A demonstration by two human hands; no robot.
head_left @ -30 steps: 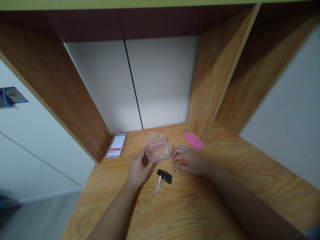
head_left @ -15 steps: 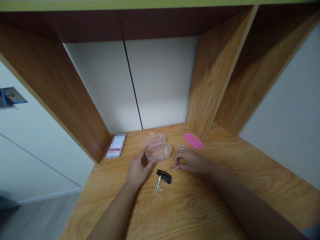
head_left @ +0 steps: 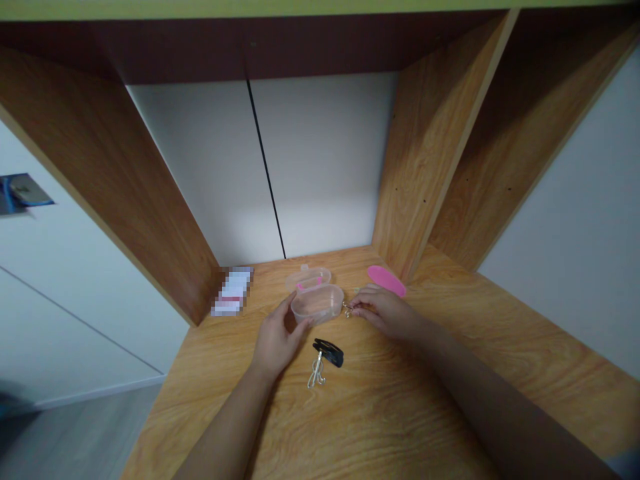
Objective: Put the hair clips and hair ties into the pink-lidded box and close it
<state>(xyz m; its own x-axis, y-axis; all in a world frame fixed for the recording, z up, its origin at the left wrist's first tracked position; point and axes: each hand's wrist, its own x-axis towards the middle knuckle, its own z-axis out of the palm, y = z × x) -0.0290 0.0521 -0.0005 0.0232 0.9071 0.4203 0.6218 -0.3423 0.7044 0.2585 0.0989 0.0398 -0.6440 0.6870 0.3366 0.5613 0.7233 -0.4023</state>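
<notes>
My left hand (head_left: 276, 339) grips the left end of a clear plastic oval box (head_left: 318, 304), thumb at the front and fingers behind. The box's hinged lid (head_left: 309, 277), with pink parts at the hinge, lies folded back behind it. Just off the box's right end, my right hand (head_left: 384, 313) pinches a small gold-coloured hair clip (head_left: 347, 310); its exact shape is too small to make out. In front of the box lie black snap hair clips (head_left: 331, 353) and a pale metal hair clip with a looped, bow-like end (head_left: 316, 375), touching each other.
A pink oval piece (head_left: 387, 281) lies behind my right hand, near the upright wooden divider (head_left: 415, 173). Small pale bits partly show by my right fingers. A blurred-out printed packet (head_left: 233, 291) lies at the back left against the side panel. A shelf hangs overhead.
My right hand has lifted the small gold-coloured hair clip from the tabletop and moved it away from me, up to the box's right end. My left hand and the box stay still.
</notes>
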